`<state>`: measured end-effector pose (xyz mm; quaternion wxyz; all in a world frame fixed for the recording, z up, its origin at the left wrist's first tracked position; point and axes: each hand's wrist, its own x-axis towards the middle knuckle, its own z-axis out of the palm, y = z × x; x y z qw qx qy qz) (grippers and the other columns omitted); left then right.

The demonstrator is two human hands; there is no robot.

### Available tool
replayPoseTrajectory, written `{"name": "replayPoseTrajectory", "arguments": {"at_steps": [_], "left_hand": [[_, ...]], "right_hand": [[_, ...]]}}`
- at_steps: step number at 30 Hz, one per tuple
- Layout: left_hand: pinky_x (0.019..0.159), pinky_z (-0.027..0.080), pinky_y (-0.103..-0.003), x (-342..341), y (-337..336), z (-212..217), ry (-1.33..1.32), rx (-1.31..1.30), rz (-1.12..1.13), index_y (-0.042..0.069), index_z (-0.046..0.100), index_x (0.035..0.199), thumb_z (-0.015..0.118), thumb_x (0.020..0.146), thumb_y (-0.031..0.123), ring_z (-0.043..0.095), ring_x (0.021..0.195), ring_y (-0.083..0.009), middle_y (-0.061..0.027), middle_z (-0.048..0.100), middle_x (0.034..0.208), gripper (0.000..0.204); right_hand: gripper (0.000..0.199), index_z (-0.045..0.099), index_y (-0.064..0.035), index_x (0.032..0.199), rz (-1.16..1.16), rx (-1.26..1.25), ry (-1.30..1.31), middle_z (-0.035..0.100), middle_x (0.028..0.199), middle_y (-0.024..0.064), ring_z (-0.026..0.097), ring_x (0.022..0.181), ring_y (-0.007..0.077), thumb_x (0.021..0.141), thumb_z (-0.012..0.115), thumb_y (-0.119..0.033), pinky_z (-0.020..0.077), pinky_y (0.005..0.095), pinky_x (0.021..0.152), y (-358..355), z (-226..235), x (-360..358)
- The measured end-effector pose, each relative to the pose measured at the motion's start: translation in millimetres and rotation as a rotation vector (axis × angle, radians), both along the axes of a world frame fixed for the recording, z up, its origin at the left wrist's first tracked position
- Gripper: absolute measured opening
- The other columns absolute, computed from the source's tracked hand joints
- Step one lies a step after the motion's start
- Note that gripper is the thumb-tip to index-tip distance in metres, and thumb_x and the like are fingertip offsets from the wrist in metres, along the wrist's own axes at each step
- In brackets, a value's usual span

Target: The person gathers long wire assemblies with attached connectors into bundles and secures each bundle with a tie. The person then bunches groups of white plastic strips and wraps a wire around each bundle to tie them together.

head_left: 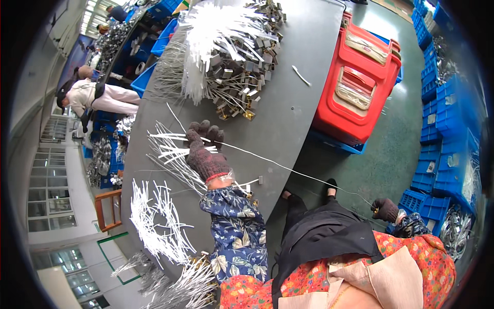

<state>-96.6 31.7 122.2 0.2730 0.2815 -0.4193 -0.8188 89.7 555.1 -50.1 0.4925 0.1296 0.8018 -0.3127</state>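
Observation:
My left hand (207, 154), in a dark knitted glove, is over the grey table with its fingers curled on a thin wire. A loose bundle of white sleeving pieces (172, 150) and thin wires lies under and beside it. Taut across the table edge, the pale wire (280, 166) runs from my left hand down to my right. My right hand (385, 208), gloved the same way, is closed on the wire's far end, out to the right of my body. A small brass-coloured piece shows at those fingertips.
On the table (288, 126) lie a big heap of metal-ended wires (242, 67), a pile of white sleeving (159, 221) and one loose white piece (302, 75). A red lidded box (345, 105) stands beside it. Blue crates (445, 154) line the right; a co-worker (95, 98) bends at the left.

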Motion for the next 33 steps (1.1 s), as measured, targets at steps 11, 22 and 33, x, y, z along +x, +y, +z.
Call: {"name": "replayPoseTrajectory", "arguments": {"at_steps": [11,22,33], "left_hand": [[0.057,0.051,-0.036,32.1,30.1,-28.9,0.112,0.064,-0.086,0.006,0.058,0.100,0.061,0.091,0.029,0.059,0.068,-0.0232,-0.0141,0.064,0.091,0.025],[0.065,0.050,-0.027,70.5,53.3,-43.9,-0.234,-0.181,-0.512,-0.001,0.065,0.093,0.053,0.096,0.030,0.061,0.073,-0.0150,-0.0074,0.064,0.086,0.034],[0.055,0.046,-0.026,90.7,-9.2,-15.0,-0.387,-0.345,-0.081,0.003,0.067,0.084,0.062,0.087,0.022,0.056,0.062,-0.0110,-0.0037,0.061,0.072,0.020]], "right_hand": [[0.035,0.067,-0.0097,0.094,0.200,0.024,-0.018,0.068,0.083,0.0036,0.060,0.077,0.0117,0.063,0.079,-0.019,0.0489,0.0285,0.068,9.8,-12.4,6.2],[0.022,0.066,-0.0136,0.089,0.160,-0.131,-0.203,0.061,0.068,-0.0024,0.053,0.059,0.0091,0.069,0.075,-0.014,0.0435,0.0272,0.051,-6.7,-13.5,1.4],[0.046,0.062,-0.0077,0.110,0.325,-0.458,0.239,0.066,0.099,0.0066,0.059,0.090,0.0170,0.067,0.076,-0.015,0.0491,0.0312,0.079,-175.6,50.4,-89.2]]}}
